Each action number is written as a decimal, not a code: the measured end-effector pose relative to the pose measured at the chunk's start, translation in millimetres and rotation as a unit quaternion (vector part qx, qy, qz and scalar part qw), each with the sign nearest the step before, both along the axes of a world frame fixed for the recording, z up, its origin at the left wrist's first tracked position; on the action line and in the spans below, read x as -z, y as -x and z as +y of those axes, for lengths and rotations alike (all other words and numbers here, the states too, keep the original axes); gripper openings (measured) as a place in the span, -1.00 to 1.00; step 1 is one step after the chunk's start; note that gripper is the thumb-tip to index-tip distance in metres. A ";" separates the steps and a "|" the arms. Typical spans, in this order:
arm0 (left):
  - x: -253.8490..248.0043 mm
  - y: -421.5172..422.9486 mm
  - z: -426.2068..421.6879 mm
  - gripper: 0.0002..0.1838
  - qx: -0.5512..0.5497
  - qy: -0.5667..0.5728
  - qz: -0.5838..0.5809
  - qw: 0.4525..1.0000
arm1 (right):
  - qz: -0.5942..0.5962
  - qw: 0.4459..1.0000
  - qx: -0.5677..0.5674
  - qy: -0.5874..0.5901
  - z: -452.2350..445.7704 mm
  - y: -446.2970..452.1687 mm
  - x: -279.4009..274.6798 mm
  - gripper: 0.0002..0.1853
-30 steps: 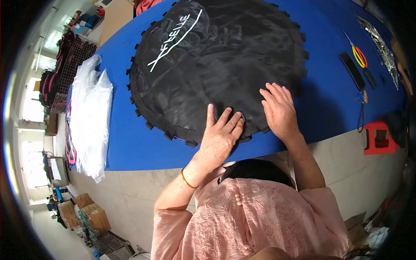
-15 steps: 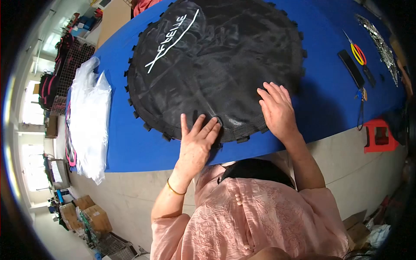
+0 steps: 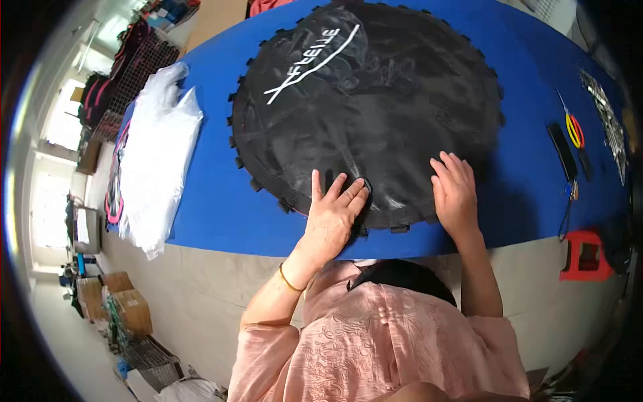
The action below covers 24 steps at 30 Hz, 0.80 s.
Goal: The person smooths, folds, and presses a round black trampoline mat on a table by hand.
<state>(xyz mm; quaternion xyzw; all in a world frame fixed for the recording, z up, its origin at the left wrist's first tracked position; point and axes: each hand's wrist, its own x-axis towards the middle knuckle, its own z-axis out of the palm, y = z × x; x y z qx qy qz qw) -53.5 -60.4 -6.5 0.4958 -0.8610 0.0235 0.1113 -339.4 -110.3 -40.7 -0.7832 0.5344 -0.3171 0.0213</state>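
Observation:
A large round black fabric piece [image 3: 402,114] lies flat, with short tabs around its edge and white lettering at its upper left. My left hand [image 3: 337,211] rests on its near edge, fingers spread, holding nothing that shows. My right hand [image 3: 457,194] is at the near right edge of the fabric, palm turned inward, fingers extended and nothing in them. Small creases run through the fabric above my left hand.
The blue table [image 3: 207,194] bears clear plastic bags [image 3: 157,161] at left. At right are yellow-and-red handled scissors [image 3: 574,130], a black strip [image 3: 561,151] and silvery material [image 3: 606,120]. A red stool [image 3: 584,258] stands below the right edge.
The camera view has shifted, so the table items appear farther right. My left hand slid left along the near edge, then back somewhat toward my right hand. My right hand stays at the near right edge.

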 end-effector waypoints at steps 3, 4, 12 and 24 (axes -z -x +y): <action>1.8 -21.3 -8.7 -0.47 -0.067 0.008 -0.020 0.998 | 0.004 1.000 0.000 0.002 0.2 -0.7 1.1 -0.68; 3.4 -32.3 -9.1 -0.49 -0.093 0.013 -0.029 0.995 | 0.004 1.000 0.001 0.000 1.0 -1.9 -0.9 -0.68; 9.5 -110.2 -7.3 -0.42 -0.233 0.024 -0.051 0.971 | 0.015 1.000 -0.004 0.003 -0.4 0.2 2.8 -0.67; 4.7 -43.0 13.0 -0.39 -0.104 -0.018 0.014 0.994 | 0.016 1.000 -0.007 0.015 0.1 0.3 2.7 -0.66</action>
